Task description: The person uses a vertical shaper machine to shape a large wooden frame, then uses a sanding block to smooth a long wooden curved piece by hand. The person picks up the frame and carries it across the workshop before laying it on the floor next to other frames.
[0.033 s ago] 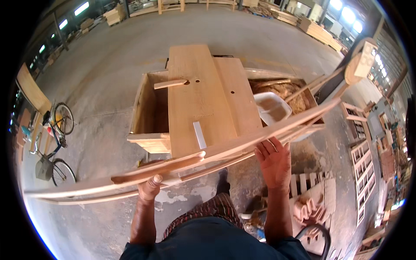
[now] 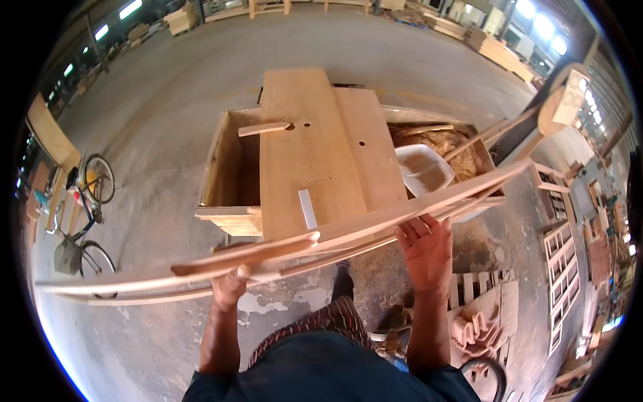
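Pale wooden strips [image 2: 442,199] slant from your nine o'clock to your two, clasped by your left hand [image 2: 229,287] at ten and propped against your unclenched right hand [image 2: 426,254] at one, seemingly a steadying step calling next for even support.

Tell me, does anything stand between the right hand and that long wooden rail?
Nothing visible does: the right hand is open, palm showing, its fingers right at the near edge of the long wooden rail. Whether they actually touch it is hard to tell.
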Demonstrator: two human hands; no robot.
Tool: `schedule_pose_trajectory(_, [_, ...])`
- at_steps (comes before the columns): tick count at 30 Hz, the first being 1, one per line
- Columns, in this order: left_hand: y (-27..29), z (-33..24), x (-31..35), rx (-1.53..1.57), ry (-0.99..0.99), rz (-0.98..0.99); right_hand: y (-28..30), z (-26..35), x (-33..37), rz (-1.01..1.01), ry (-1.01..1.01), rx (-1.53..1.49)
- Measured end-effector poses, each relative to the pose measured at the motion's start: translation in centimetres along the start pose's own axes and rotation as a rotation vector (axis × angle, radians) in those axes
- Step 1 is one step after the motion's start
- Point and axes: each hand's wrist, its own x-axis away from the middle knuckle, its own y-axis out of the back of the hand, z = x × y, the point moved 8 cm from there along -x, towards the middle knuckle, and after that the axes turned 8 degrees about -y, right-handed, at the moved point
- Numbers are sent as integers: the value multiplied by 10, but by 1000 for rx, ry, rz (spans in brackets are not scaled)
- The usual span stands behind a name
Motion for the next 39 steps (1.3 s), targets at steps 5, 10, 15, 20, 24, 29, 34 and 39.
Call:
schedule_pose_trajectory(5, [-43, 58, -113, 11, 19, -67, 40, 15, -120, -221, -92, 24])
schedule_pose_trajectory(10, [-79, 113, -214, 1, 137, 88, 81, 28, -215, -321, -144, -16])
schedule_pose_trajectory(15, [-102, 169, -287, 1, 208, 246, 106, 18, -290, -276, -178, -45])
schedule_pose_trajectory(20, [-107, 230, -319, 84, 306, 280, 129, 1, -329, -376, -143, -33])
schedule_pose_trajectory(24, [-104, 257, -320, 298, 374, 241, 150, -23, -338, -382, -195, -111])
schedule_pose_trajectory(29, [-96, 266, -308, 348, 321, 124, 142, -25, -333, -405, -192, -123])
schedule_pose_trajectory(34, [-91, 254, -294, 278, 322, 168, 137, -24, -305, -402, -214, -168])
schedule_pose_trajectory(39, [-83, 250, -284, 301, 379, 81, 144, -23, -279, -427, -196, -163])
